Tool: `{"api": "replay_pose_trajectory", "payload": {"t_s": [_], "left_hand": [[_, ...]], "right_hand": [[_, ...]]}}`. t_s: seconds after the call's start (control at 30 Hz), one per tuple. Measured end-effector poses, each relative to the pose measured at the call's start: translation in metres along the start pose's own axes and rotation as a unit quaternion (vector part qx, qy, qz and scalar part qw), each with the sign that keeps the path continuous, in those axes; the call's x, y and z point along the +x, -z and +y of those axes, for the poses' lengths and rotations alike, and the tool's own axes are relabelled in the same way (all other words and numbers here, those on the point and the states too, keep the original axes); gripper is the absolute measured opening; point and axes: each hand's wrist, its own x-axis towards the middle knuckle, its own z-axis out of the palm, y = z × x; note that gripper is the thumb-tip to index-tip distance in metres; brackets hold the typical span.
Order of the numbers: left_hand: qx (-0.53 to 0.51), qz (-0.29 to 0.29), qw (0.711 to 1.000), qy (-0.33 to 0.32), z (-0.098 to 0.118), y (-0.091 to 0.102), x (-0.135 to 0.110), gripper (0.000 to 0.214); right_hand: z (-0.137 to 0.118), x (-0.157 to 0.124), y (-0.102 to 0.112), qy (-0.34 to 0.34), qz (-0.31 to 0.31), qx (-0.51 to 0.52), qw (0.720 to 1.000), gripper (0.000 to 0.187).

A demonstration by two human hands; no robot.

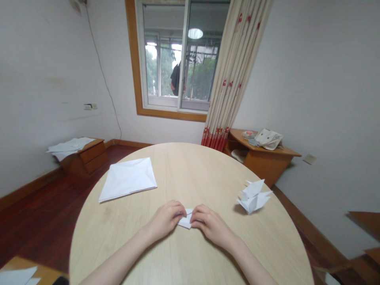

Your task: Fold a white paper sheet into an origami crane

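A small folded piece of white paper point(185, 221) lies on the round wooden table point(190, 261), between my two hands. My left hand point(168, 215) pinches its left side, fingers curled over the edge. On the opposite side my right hand point(210, 222) grips the paper between thumb and fingers. Part of the paper is hidden beneath my fingers. Off to the right stand folded white paper figures point(253, 198) with pointed tips, close together. A stack of white paper sheets point(129, 178) rests at the table's left.
Beyond the table, a low wooden cabinet point(89, 154) with papers on top is at the left. A corner cabinet point(264, 160) holding a cloth bag point(268, 138) stands at the right, beside a long curtain point(234, 71) and a window point(166, 71).
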Motion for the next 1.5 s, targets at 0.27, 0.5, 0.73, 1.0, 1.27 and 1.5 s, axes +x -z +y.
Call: {"api": "replay_pose_trajectory", "payload": {"t_s": [0.27,0.5,0.73,1.0,1.27,1.5], "left_hand": [[-0.027,0.024,0.996,0.083,0.006,0.003,0.001,0.022],[-0.017,0.017,0.996,0.086,0.011,0.005,0.002,0.021],[0.001,0.022,0.998,0.067,0.011,0.002,0.001,0.022],[-0.006,0.046,0.998,0.05,0.007,-0.007,0.003,0.012],[0.005,0.039,0.998,0.047,0.005,-0.01,0.003,0.009],[0.078,0.022,0.993,0.084,0.007,-0.007,0.004,0.01]], "right_hand": [[0.002,0.001,-0.001,-0.011,0.011,-0.003,1.0,0.008],[0.001,0.001,-0.001,-0.022,0.013,-0.02,0.999,0.013],[0.002,0.002,-0.007,-0.027,0.034,-0.045,0.998,0.014],[0.003,0.004,-0.015,-0.046,0.057,-0.048,0.996,0.009],[0.002,0.005,-0.021,-0.076,0.066,-0.087,0.991,0.008],[-0.001,0.006,-0.02,-0.102,0.066,-0.115,0.986,0.006]]}}
